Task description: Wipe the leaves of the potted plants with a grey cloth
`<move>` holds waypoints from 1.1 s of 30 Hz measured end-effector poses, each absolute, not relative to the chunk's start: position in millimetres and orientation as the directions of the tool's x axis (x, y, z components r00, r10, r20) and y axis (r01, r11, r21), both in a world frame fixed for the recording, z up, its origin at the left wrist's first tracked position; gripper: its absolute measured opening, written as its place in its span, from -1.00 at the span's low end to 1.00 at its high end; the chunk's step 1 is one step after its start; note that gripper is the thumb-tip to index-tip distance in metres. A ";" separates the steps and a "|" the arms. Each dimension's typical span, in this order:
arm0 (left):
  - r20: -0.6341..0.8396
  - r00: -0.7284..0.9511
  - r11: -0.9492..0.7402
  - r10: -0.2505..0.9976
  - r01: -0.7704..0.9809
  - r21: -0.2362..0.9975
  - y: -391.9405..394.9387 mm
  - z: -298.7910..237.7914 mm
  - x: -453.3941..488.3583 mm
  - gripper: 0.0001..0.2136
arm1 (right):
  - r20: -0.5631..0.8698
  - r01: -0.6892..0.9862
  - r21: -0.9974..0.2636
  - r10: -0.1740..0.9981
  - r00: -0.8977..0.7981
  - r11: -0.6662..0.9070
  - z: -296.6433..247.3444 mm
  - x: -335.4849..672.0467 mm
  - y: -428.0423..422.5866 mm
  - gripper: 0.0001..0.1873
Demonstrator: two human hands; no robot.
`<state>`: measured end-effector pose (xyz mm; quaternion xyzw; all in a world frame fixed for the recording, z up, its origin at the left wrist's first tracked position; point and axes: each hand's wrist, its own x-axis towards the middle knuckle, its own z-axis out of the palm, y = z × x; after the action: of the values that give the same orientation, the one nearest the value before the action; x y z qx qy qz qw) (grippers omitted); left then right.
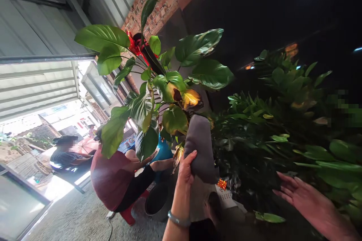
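My left hand (186, 171), with a bangle at its wrist, is closed on a grey cloth pad (200, 145), a flat rectangle with rounded corners. The pad stands upright just below a large potted plant (174, 81) with broad green leaves, some yellow and brown. Part of the pad's lower end passes into shadow. Over on the right, my right hand (304, 196) is open with its fingers stretched out, holding nothing. Dark green foliage (254, 147) lies close around its fingertips; whether they touch it I cannot tell.
A person in a dark red shirt (110, 177) sits low on a red stool (128, 216), near a dark bucket (158, 201). Another person (66, 158) sits by the bright doorway. A red ribbon (135, 45) is tied on the plant's pole. A cable (110, 226) lies on the floor.
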<state>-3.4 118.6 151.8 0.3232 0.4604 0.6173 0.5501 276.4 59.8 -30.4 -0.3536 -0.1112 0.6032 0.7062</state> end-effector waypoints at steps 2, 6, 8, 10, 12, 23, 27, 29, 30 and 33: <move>-0.175 -0.124 0.131 0.977 -0.303 0.944 119.3 131.2 6.4 -0.61 | -0.295 -0.774 -0.634 0.925 0.240 -0.001 -27.3 275.7 60.0 -0.72; -0.393 -0.069 0.366 0.917 -0.248 0.897 87.8 77.8 2.9 -0.64 | -0.270 -0.766 -0.643 0.939 0.211 -0.013 -34.4 284.3 59.0 -0.73; -0.449 -0.133 0.392 0.884 -0.314 0.865 71.8 73.7 -5.7 -0.64 | -0.242 -0.760 -0.650 0.947 0.211 0.003 -39.1 288.3 57.8 -0.75; -0.438 -0.180 0.347 0.881 -0.384 0.856 66.4 91.0 -11.9 -0.63 | -0.238 -0.749 -0.662 0.943 0.231 0.017 -40.8 289.3 57.0 -0.76; -0.357 -0.180 0.253 0.917 -0.432 0.866 73.7 120.3 -12.5 -0.62 | -0.242 -0.751 -0.659 0.936 0.255 0.034 -39.0 287.2 57.1 -0.77; -0.292 0.092 0.304 0.952 -0.171 0.937 83.4 91.7 9.9 -0.61 | -0.252 -0.788 -0.615 0.943 0.219 0.019 -30.2 283.1 57.0 -0.75; -0.372 0.022 0.367 0.928 -0.234 0.900 63.6 96.6 -5.8 -0.65 | -0.260 -0.755 -0.656 0.934 0.247 0.017 -22.8 287.1 53.0 -0.73; -0.324 -0.092 0.277 0.941 -0.337 0.900 70.5 121.4 -6.9 -0.62 | -0.253 -0.746 -0.665 0.932 0.260 0.028 -18.6 286.1 52.7 -0.73; -0.282 -0.131 0.214 0.950 -0.383 0.899 77.4 135.3 -4.3 -0.61 | -0.248 -0.744 -0.667 0.934 0.257 0.028 -17.2 284.8 53.0 -0.73; -0.150 -0.162 0.059 0.975 -0.462 0.885 101.1 164.8 14.7 -0.64 | -0.248 -0.753 -0.658 0.942 0.227 0.008 -16.0 279.5 54.7 -0.69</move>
<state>14.7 101.1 164.8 0.2903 0.4416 0.6213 0.5785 279.5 54.7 -16.0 -0.3565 -0.1326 0.6075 0.6973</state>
